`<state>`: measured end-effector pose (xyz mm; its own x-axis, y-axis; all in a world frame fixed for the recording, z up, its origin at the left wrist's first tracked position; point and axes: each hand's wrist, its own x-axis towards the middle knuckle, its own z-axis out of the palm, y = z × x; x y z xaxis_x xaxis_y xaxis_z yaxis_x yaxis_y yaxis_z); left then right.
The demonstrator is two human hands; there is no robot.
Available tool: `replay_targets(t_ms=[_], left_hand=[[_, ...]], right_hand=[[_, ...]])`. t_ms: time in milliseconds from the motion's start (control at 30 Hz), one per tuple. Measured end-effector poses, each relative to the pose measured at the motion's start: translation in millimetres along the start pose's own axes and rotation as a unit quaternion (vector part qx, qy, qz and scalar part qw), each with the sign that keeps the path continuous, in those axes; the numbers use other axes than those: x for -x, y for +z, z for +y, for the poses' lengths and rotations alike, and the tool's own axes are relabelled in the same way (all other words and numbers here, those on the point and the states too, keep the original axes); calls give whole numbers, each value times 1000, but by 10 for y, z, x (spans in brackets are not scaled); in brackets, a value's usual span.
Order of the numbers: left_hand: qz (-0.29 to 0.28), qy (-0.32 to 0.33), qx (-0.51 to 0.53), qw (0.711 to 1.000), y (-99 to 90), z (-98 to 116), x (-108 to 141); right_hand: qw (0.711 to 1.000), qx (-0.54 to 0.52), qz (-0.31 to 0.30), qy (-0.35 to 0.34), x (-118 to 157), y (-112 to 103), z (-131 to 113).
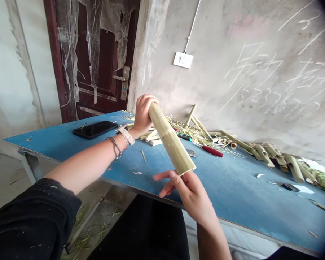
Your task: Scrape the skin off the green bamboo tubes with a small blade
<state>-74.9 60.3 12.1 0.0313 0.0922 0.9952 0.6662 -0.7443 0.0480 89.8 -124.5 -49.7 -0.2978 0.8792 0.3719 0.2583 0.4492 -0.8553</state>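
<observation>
Blue-topped workbench [232, 191] below a scratched grey plaster wall [246, 61]: above it, at centre frame, a pale green bamboo tube [170, 139] slants through the air, its upper end wrapped tightly by the left hand [142, 115]. The right hand [188, 195] stays open, fingers spread, just under the tube's lower end. Farther back lie a black smartphone [94, 129], a red-handled tool [212, 151] and cut bamboo pieces [265, 153].
</observation>
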Motion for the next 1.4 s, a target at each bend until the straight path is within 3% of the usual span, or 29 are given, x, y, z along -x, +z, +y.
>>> replay_targets(t_ms=[100,333,733,1000,1133,1233,1400], left_hand=[[-3,5,-9,1000,14,27,6],[-16,21,-3,1000,56,130,27],[-136,121,-15,983,-107,41,-67],[-243,186,4,952,-98,110,-89],[-245,199,-6,949,-84,169,-79],[-219,245,-43,943,-91,174,-77],[-159,300,-79,937,-96,120,-88]], right_hand=[[992,-122,31,-24,59,58,14],[963,-208,155,-73,200,91,-8],[967,-84,240,-18,528,-192,158],[931,-19,363,-42,724,-517,240],[909,1,413,-49,773,-614,276],[913,85,391,-80,789,-668,288],[946,165,260,-97,792,-634,339]])
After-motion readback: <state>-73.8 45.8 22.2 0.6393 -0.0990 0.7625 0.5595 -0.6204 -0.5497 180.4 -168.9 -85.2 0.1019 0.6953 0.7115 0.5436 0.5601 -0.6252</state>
